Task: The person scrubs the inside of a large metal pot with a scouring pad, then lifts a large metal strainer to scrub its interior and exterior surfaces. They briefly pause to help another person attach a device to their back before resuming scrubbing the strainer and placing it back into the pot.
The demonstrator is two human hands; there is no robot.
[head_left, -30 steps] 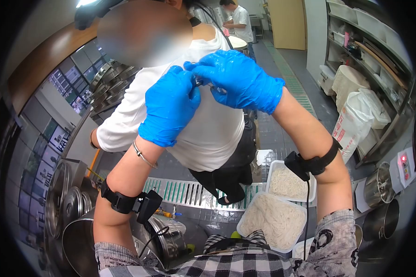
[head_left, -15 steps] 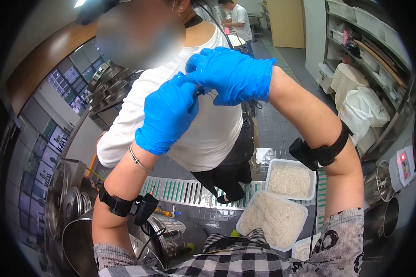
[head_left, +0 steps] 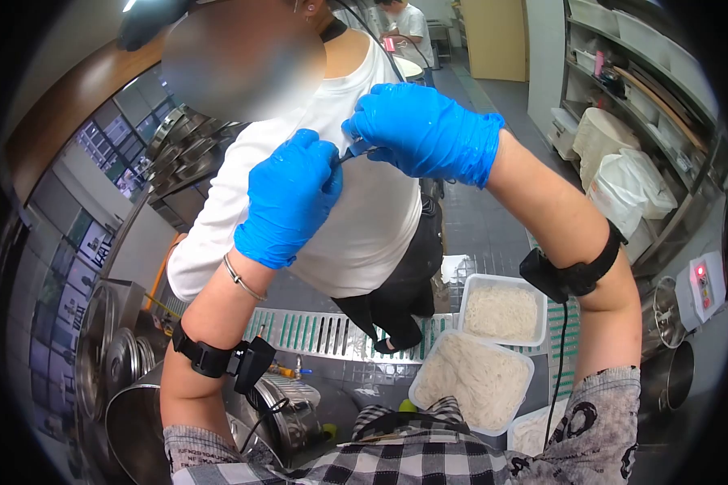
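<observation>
Both my hands wear blue gloves and are raised in front of a person in a white top (head_left: 340, 226). My left hand (head_left: 287, 198) is closed in a pinch on one end of a thin dark cord-like piece (head_left: 349, 155). On its other end, the fingers of my right hand (head_left: 425, 133) are pinched together. Only a short stretch of the piece shows between the two hands; its kind cannot be made out. Black straps with small boxes are around both my forearms.
White tubs of pale noodles (head_left: 501, 311) stand on the floor, beside a drain grate (head_left: 348, 331). Steel pots and lids (head_left: 125, 364) are at the lower left. A shelf rack (head_left: 647, 105) lines the right side. Another person (head_left: 412, 32) works at the back.
My hands have moved apart, the right one shifting rightward, so a short stretch of the dark piece now shows between them. The view has tilted slightly.
</observation>
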